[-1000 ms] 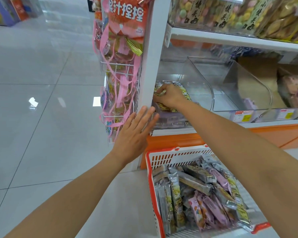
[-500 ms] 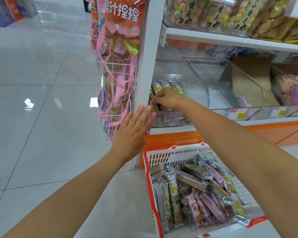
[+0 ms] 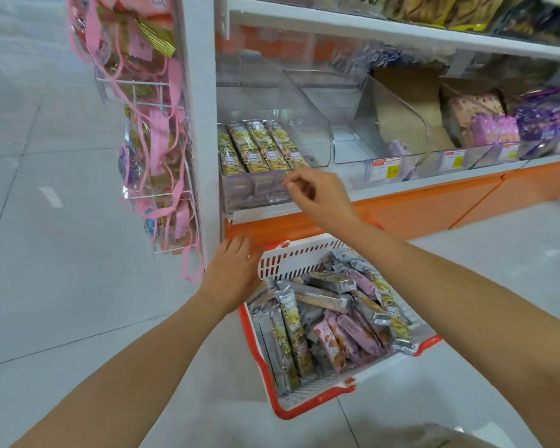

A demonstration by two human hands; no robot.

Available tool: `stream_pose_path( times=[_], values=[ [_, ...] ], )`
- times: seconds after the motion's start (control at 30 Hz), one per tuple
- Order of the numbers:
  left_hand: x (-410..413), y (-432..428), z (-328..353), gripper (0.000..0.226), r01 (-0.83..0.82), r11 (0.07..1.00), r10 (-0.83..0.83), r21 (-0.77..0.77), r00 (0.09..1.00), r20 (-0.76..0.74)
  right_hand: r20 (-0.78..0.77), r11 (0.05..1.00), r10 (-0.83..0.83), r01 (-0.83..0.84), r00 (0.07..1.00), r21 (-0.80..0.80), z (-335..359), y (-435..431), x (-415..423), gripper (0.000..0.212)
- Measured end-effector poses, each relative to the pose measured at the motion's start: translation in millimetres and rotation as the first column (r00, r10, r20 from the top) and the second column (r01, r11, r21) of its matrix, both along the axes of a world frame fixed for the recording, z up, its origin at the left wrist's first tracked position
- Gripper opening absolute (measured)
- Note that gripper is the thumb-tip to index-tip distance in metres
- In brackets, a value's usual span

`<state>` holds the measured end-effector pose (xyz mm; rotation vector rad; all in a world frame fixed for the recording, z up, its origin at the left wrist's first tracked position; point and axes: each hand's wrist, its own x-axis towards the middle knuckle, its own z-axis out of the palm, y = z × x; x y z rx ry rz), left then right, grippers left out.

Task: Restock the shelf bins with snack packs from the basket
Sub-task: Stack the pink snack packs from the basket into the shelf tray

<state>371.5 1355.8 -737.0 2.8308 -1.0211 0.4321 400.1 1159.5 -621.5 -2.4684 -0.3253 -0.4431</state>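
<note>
A red and white basket (image 3: 317, 404) on the floor holds several long snack packs (image 3: 330, 318), yellow-green, silver and pink. In the leftmost clear shelf bin (image 3: 256, 192) several yellow-green packs (image 3: 259, 147) lie side by side in a neat row. My right hand (image 3: 320, 197) hovers just in front of that bin's front wall, fingers loosely curled, holding nothing. My left hand (image 3: 232, 273) hangs lower, flat with fingers straight, beside the basket's far left corner and below the orange shelf base.
Two clear bins (image 3: 362, 118) to the right of the filled one look bare. Further right are bins with purple and pink packs (image 3: 511, 124). A wire rack (image 3: 149, 124) with pink-ribboned bags hangs on the white shelf post at the left. Grey tiled floor (image 3: 55, 253) spreads left.
My right hand has left the packs in the bin and drawn back in front of it. My left hand has dropped from the shelf post down to the basket's corner.
</note>
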Motion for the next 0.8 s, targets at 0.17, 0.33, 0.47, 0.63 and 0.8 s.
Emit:
stream_pose_path(
  times=[0.17, 0.33, 0.47, 0.63, 0.8],
  values=[
    [-14, -3, -38, 0.068, -0.116, 0.953, 0.213, 0.282, 0.914, -0.346, -0.348, 0.968, -0.132, 0.046, 0.928, -0.245, -67, -37, -34, 0.03],
    [-23, -4, -53, 0.068, -0.08, 0.928, 0.247, 0.363, 0.862, -0.443, -0.548, 0.796, -0.363, -0.056, 0.754, -0.603, -117, -70, -51, 0.06],
    [-22, -3, -62, 0.07, -0.087, 0.923, 0.251, 0.374, 0.874, -0.415, -0.649, 0.727, -0.452, -0.169, 0.612, -0.666, -134, -80, -58, 0.055],
    [-24, -1, -66, 0.072, -0.096, 0.924, 0.252, 0.371, 0.882, -0.399, -0.617, 0.722, -0.437, -0.153, 0.655, -0.675, -142, -87, -60, 0.043],
    [-22, -1, -64, 0.073, -0.103, 0.925, 0.256, 0.367, 0.88, -0.4, -0.589, 0.822, -0.393, -0.018, 0.706, -0.569, -138, -93, -55, 0.037]
  ],
)
